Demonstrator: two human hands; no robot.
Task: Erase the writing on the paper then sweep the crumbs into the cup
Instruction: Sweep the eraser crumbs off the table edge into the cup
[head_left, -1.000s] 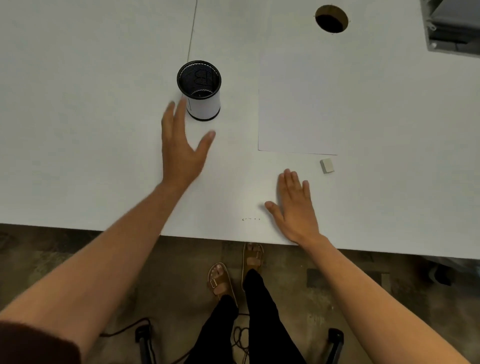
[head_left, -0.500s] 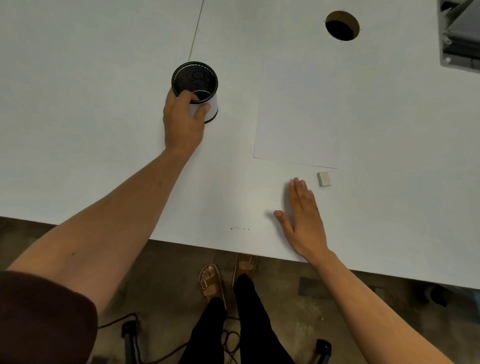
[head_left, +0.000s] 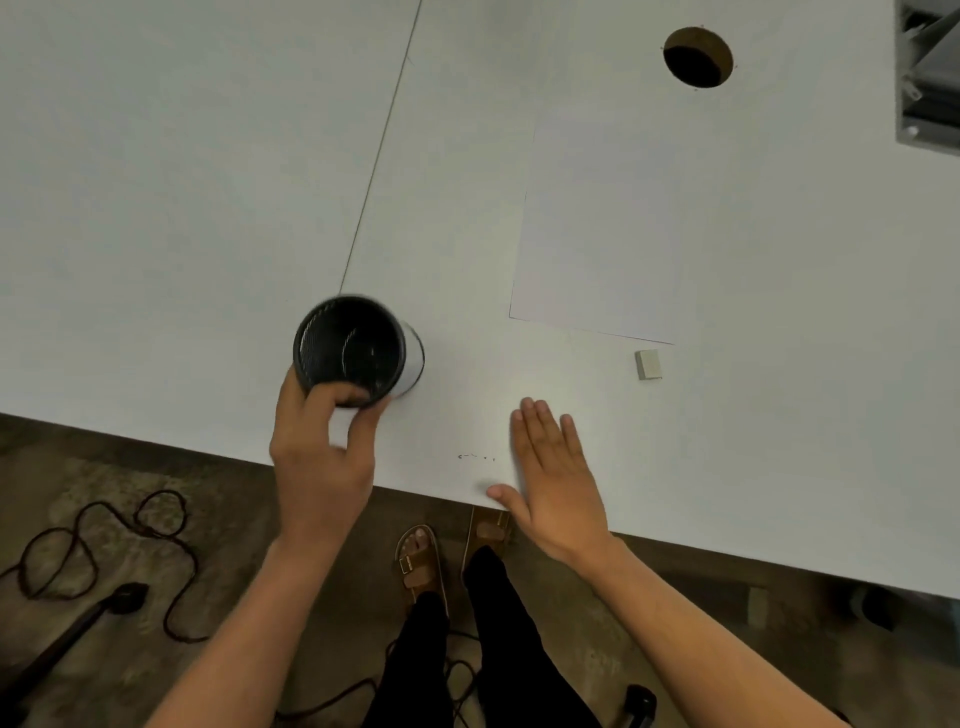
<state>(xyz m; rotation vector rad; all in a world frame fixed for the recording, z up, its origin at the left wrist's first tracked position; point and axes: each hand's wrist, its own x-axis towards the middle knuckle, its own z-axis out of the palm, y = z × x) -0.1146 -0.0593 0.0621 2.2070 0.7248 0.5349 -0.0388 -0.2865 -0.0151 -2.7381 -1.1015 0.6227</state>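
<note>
On the white table (head_left: 208, 182), seen from the head camera looking down, a black mesh cup (head_left: 353, 345) was near the front edge, tilted with its open mouth toward the viewer and blurred. The left hand (head_left: 319, 457) gripped it from the near side, thumb and fingers curled around its wall. The right hand (head_left: 553, 475) lay flat and open at the table's front edge, fingers straight and together, holding nothing. Between the two hands, just beside the right hand's thumb side and close to the edge, lay a short line of dark crumbs (head_left: 475, 457). The crumbs sat to the left of the right hand's fingers (head_left: 540, 431) and to the right of the cup, so a leftward sweep by that hand would likely push them toward the cup's mouth, provided the cup was lowered to the edge. The right hand was the nearer one to the crumbs. Farther back on the right lay a sheet of paper (head_left: 623, 218), apparently blank, and just beside its near corner sat a small pale eraser (head_left: 648, 365), untouched.
</note>
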